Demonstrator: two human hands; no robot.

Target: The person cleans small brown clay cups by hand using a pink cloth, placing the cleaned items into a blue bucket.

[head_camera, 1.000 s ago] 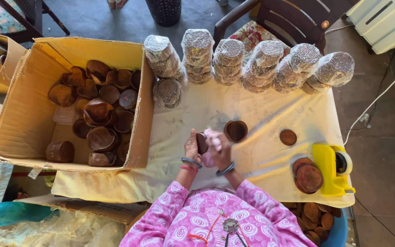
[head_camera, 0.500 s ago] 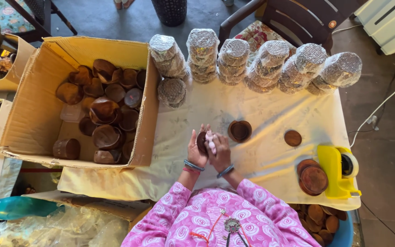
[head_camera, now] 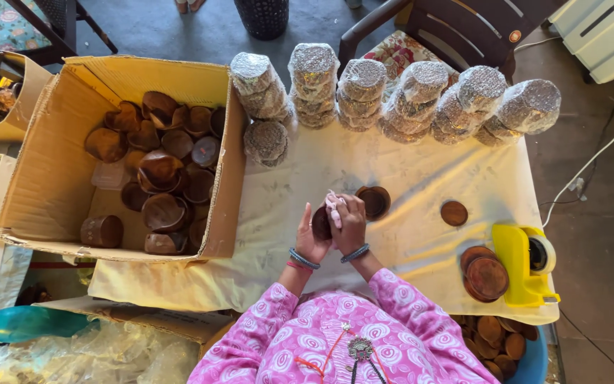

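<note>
Brown disc [head_camera: 320, 223] clamped in left hand [head_camera: 312, 238], right hand [head_camera: 350, 222] gripping pink cloth [head_camera: 333, 208], beside brown bowl [head_camera: 374, 202].

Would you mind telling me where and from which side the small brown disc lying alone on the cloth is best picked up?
Take the small brown disc by its rim, from straight above, pinching opposite edges. It lies flat on the cloth, apart from the other pieces, so every side is free and only its thin edge offers a hold.
</note>
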